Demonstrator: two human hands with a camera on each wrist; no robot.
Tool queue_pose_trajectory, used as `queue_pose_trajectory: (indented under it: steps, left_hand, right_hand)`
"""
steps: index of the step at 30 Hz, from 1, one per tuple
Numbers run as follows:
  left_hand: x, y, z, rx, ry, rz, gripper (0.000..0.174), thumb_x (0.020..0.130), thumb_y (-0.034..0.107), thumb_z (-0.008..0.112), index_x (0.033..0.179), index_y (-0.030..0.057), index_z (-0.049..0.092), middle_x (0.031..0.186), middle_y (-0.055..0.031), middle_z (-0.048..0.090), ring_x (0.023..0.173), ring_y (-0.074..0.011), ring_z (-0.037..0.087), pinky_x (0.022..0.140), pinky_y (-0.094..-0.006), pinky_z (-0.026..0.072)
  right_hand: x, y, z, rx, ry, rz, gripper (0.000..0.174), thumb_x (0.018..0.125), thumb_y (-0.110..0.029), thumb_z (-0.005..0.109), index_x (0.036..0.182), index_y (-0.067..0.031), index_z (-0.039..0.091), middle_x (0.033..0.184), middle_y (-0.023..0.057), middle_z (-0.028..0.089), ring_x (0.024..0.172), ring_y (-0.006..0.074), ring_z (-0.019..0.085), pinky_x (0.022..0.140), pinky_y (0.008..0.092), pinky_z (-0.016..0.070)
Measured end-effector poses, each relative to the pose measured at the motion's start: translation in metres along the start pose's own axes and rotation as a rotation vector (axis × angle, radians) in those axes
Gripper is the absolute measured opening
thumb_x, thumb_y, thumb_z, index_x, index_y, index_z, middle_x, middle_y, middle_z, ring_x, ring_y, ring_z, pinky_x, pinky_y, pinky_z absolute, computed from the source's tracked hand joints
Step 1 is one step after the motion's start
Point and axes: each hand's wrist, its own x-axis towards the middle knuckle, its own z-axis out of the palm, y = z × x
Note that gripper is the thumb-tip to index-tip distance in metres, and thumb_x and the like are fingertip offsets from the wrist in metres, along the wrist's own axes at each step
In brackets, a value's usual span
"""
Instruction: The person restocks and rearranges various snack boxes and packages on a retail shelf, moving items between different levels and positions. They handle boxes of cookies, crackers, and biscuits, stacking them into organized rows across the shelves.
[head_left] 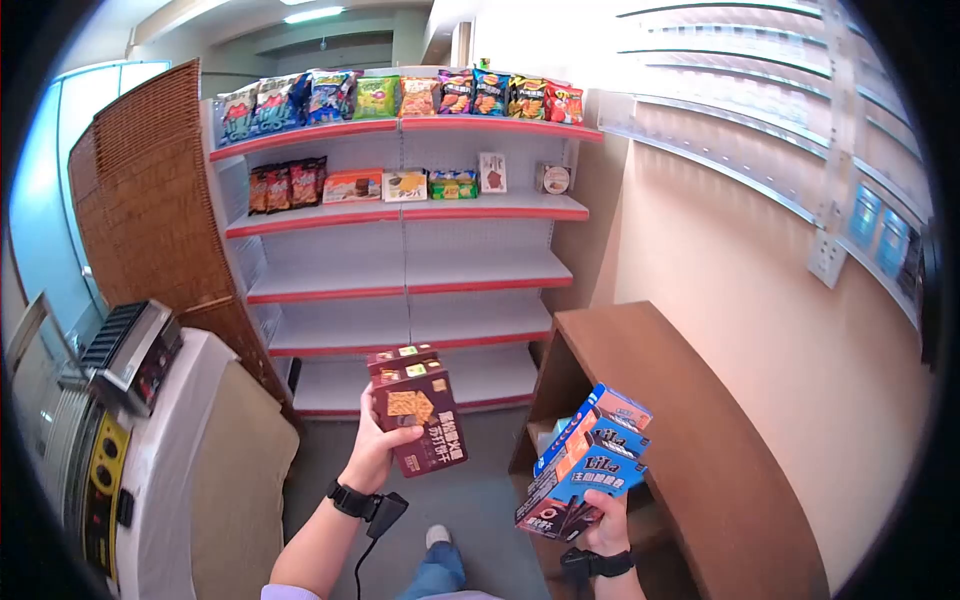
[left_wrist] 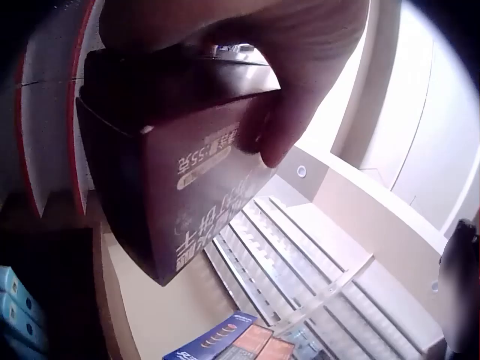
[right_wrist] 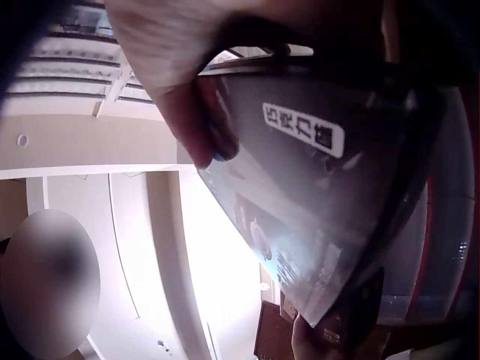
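In the head view my left hand [head_left: 375, 445] grips dark maroon cracker boxes [head_left: 425, 425], one behind another, the thumb across the front one. Lower right, my right hand [head_left: 606, 522] holds several LiLa boxes [head_left: 590, 470], blue with pink and orange parts, tilted and fanned. The left wrist view shows the maroon box [left_wrist: 187, 172] close up, with the fingers and thumb of my left hand [left_wrist: 300, 67] around its upper end. From the right wrist, a dark glossy box [right_wrist: 300, 180] fills the middle, pinched under the thumb of my right hand [right_wrist: 187, 90].
Ahead stands a red-edged shelf unit [head_left: 408, 212]; its top row holds snack bags [head_left: 376, 97], the second row bags and boxes [head_left: 405, 185]. A brown cabinet [head_left: 690, 430] is at right, a wicker panel [head_left: 150, 190] at left, and a covered table [head_left: 215, 460] with an appliance [head_left: 135, 355] lower left.
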Motion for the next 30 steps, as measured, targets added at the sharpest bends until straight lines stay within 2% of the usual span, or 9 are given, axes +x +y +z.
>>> queue_pose_trajectory:
  steps: [5,15,17,19,20,23,24,29,30]
  left_hand:
    - [0.175,-0.028,0.006,0.031,-0.189,-0.122,0.098,0.066,0.002,0.08,0.143,0.006,0.018,0.132,-0.0116,0.041,0.124,-0.0232,0.043,0.106,-0.0403,0.0364]
    - [0.538,-0.093,0.111,0.179,-0.245,0.087,0.096,0.064,0.008,0.083,0.137,0.0006,0.021,0.127,-0.013,0.047,0.116,-0.0218,0.05,0.099,-0.0371,0.0433]
    - [0.602,-0.114,0.12,0.203,-0.212,0.085,0.095,0.064,0.008,0.083,0.136,0.0004,0.022,0.125,-0.0132,0.048,0.115,-0.0215,0.051,0.097,-0.0368,0.0448]
    - [0.655,-0.13,0.131,0.253,-0.186,0.128,0.094,0.062,0.009,0.083,0.134,-0.0007,0.023,0.123,-0.0136,0.049,0.114,-0.0222,0.052,0.097,-0.0363,0.0453]
    - [0.678,-0.135,0.137,0.223,-0.183,0.115,0.094,0.062,0.009,0.084,0.134,-0.0013,0.023,0.123,-0.0141,0.05,0.113,-0.0228,0.053,0.097,-0.0362,0.0458]
    - [0.745,-0.151,0.145,0.182,-0.197,0.121,0.093,0.06,0.008,0.085,0.131,-0.0025,0.025,0.121,-0.0152,0.051,0.111,-0.0244,0.054,0.096,-0.0363,0.047]
    - [0.764,-0.155,0.15,0.195,-0.173,0.119,0.094,0.059,0.008,0.085,0.131,-0.0023,0.026,0.122,-0.0155,0.05,0.112,-0.0244,0.054,0.096,-0.0363,0.047]
    - [0.855,-0.172,0.159,0.301,-0.072,0.199,0.089,0.056,0.007,0.086,0.127,-0.003,0.032,0.124,-0.0188,0.05,0.111,-0.0265,0.055,0.095,-0.036,0.0455]
    - [0.868,-0.172,0.159,0.312,-0.101,0.177,0.084,0.063,0.005,0.08,0.128,-0.0034,0.028,0.123,-0.018,0.049,0.113,-0.0247,0.053,0.096,-0.0353,0.0447]
  right_hand:
    - [0.121,0.01,0.015,0.047,0.092,-0.051,0.051,0.07,0.0,0.063,0.119,-0.0029,0.049,0.109,0.0105,0.059,0.1,0.0254,0.06,0.09,0.0385,0.0497]
    - [0.268,0.009,-0.008,0.003,0.365,-0.417,0.054,0.069,-0.004,0.063,0.121,-0.0038,0.047,0.104,0.0094,0.06,0.097,0.0277,0.061,0.089,0.0418,0.0503]
    - [0.301,0.017,-0.032,0.014,0.391,-0.406,0.053,0.07,-0.002,0.063,0.121,-0.0034,0.046,0.104,0.0092,0.059,0.095,0.0261,0.061,0.087,0.0404,0.0512]
    - [0.336,0.008,-0.032,-0.126,0.506,-0.252,0.022,0.087,-0.013,0.06,0.108,-0.0058,0.057,0.097,0.0074,0.064,0.085,0.0209,0.063,0.076,0.0345,0.0526]
    - [0.353,0.007,-0.051,-0.036,0.503,-0.216,0.027,0.084,-0.003,0.059,0.111,-0.0065,0.055,0.098,0.0078,0.064,0.086,0.0214,0.064,0.078,0.036,0.053]
    - [0.406,-0.007,-0.073,0.139,0.444,-0.005,0.031,0.082,0.002,0.06,0.111,-0.0065,0.054,0.098,0.0073,0.062,0.087,0.0217,0.063,0.077,0.0344,0.0536]
    - [0.434,-0.019,-0.016,0.045,0.517,-0.207,0.033,0.083,0.002,0.059,0.114,-0.0066,0.053,0.098,0.0057,0.06,0.082,0.0182,0.062,0.07,0.0283,0.0528]
    - [0.51,-0.029,-0.01,0.024,0.622,-0.178,0.031,0.082,0.002,0.059,0.111,-0.0066,0.053,0.093,0.0038,0.059,0.072,0.0104,0.057,0.059,0.0203,0.0479]
    - [0.52,-0.027,-0.006,-0.003,0.645,-0.18,0.03,0.081,0.001,0.059,0.11,-0.0066,0.053,0.092,0.0034,0.059,0.072,0.0103,0.057,0.059,0.0203,0.0477]
